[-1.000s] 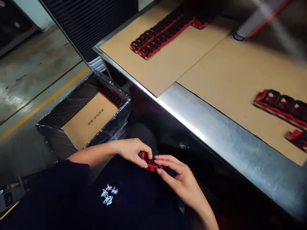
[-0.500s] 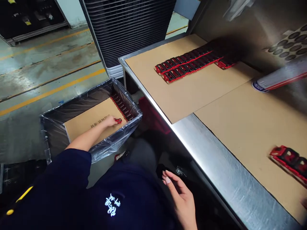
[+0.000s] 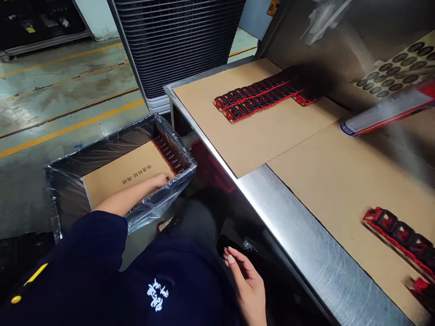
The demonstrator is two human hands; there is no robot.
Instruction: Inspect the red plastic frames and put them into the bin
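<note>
Red-and-black parts in the box: a row of them (image 3: 167, 153) lies along the box's inner end wall on the counter side, just beyond the fingertips of the left grip.
Left grip: reaching down into the box (image 3: 162, 180), its fingers bent and close beside the near end of that row; the fingertips are too small and shaded to tell whether they grasp a part or touch one.
Printed cardboard: a sheet (image 3: 108, 177) lies in the box beside the row, dark characters on it, the left forearm crossing over its near side.
Box: lined with dark, clear-shining plastic film (image 3: 149, 210), standing on the floor to the left of the counter.
Right grip: released, fingers loosely curled and thumb near the index finger (image 3: 249, 287), held in front of the body, well apart from the box and short of the counter's edge.
Counter: bare metal (image 3: 306, 226) along its front, tan cardboard (image 3: 238, 147) over the rest.
On the counter: a double row of red-and-black parts (image 3: 244, 106) toward the far end, a second group (image 3: 401, 233) at the right, and a tilted canister (image 3: 387, 111) between them.
Behind the box: a tall black ribbed stack (image 3: 180, 45).
</note>
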